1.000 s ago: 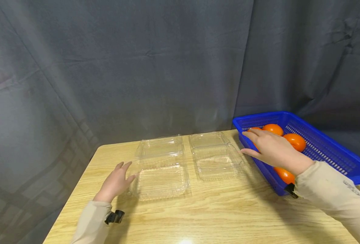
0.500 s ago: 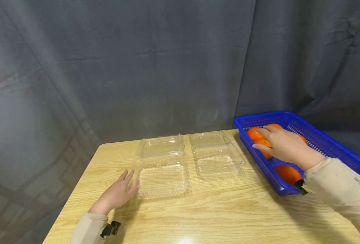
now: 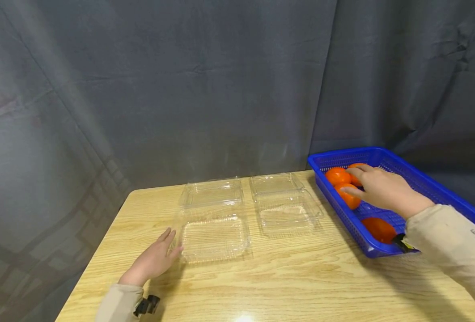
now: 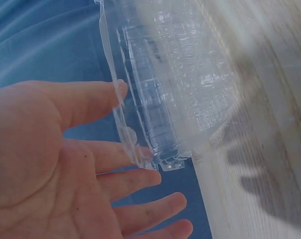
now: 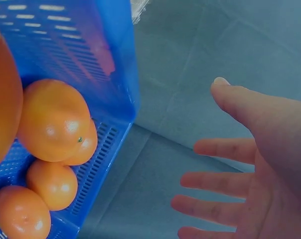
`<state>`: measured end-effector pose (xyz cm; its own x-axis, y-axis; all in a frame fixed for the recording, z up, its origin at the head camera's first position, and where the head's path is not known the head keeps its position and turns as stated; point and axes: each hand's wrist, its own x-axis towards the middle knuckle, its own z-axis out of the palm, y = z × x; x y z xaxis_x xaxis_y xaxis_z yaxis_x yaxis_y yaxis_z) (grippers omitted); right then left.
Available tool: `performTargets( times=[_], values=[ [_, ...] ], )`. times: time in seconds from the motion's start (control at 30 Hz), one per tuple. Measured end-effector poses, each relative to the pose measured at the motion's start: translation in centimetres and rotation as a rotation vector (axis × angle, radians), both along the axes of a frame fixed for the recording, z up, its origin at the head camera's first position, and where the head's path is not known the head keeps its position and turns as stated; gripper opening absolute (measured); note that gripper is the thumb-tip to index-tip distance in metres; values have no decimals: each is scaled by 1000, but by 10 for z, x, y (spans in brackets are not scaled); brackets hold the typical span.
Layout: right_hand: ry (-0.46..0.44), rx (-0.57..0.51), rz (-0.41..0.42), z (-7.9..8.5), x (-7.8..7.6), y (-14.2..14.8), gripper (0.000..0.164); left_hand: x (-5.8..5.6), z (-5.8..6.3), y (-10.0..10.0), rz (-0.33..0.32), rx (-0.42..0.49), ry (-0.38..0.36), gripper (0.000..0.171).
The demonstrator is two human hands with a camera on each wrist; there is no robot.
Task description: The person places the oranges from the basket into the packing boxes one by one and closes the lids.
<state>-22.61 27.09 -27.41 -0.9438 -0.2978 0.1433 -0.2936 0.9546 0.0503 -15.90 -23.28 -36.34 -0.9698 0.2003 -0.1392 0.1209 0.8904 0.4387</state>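
My left hand [image 3: 150,261] hovers low at the left edge of a hinged clear plastic container [image 3: 215,232], which lies with its lid folded back. In the left wrist view its fingers are spread, and the thumb and index tips overlap the clear rim; whether they touch it I cannot tell. Over the blue basket [image 3: 426,188] is my right hand [image 3: 386,188], fingers extended and holding nothing. Several oranges [image 3: 338,176] lie in the basket, one [image 3: 352,200] just below the right thumb. The hand and sleeve hide part of the basket.
A second, smaller clear container [image 3: 283,212] lies lid-back between the first one and the basket. The wooden table [image 3: 261,286] ends at its left edge near the left arm. A dark grey curtain [image 3: 221,89] hangs directly behind.
My right hand has shifted rightward over the basket, uncovering oranges at its left side. The left hand has drawn slightly nearer to me. Both containers have stayed put.
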Motion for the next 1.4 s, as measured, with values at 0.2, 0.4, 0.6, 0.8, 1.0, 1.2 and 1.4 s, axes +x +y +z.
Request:
performTargets(
  times=[0.2,0.4,0.6,0.8,1.0,1.2,1.4],
  values=[
    [-9,16,-4,0,-3,2,64,0,0,0,0,7,2,70],
    [-11,23,-1,-1,-7,5,64,-1,0,0,4,9,-9,73],
    [-73,21,-34,-2,-16,12,70,-1,0,0,6,16,-11,71],
    [-120,18,-48,-4,-25,19,71,-1,0,0,6,23,-11,71],
    [-134,26,-47,-5,-32,23,73,-1,-1,0,11,32,-17,72],
    [-176,20,-51,-9,-38,28,85,-1,0,0,12,34,-28,73],
    [-202,19,10,-18,-46,32,82,0,2,0,9,43,-29,74]
  ],
)
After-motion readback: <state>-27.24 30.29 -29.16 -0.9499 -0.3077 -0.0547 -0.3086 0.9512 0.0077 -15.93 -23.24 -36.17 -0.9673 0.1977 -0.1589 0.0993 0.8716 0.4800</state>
